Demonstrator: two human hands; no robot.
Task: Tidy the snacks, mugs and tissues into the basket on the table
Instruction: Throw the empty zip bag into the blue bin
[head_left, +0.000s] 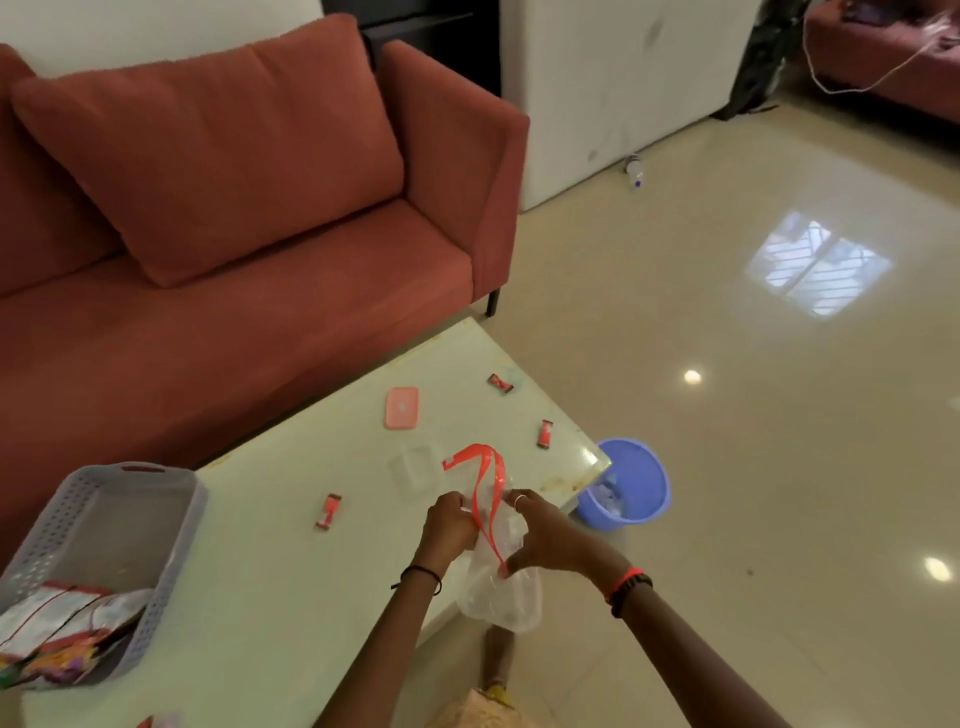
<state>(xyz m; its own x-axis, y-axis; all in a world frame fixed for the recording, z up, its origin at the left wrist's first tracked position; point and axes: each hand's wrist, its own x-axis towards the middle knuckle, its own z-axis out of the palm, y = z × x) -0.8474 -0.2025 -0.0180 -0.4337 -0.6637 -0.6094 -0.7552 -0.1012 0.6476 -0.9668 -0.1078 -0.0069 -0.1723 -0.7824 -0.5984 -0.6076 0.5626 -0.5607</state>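
Over the table's near right edge, my left hand (448, 525) and my right hand (540, 535) both grip a clear plastic bag (501, 597) with a red strip along its mouth. The grey perforated basket (171, 545) stands at the left of the pale table (291, 571) and holds snack packets (57, 634) in its near end. Three small red snack bars lie loose on the table: one (328, 512) left of my hands, one (544, 434) near the right edge, one (501, 383) at the far corner.
A pink lid (401, 408) and a clear container (418, 465) lie on the table beyond my hands. A blue bucket (626, 486) with crumpled tissue stands on the tiled floor right of the table. A red sofa (234, 218) runs behind.
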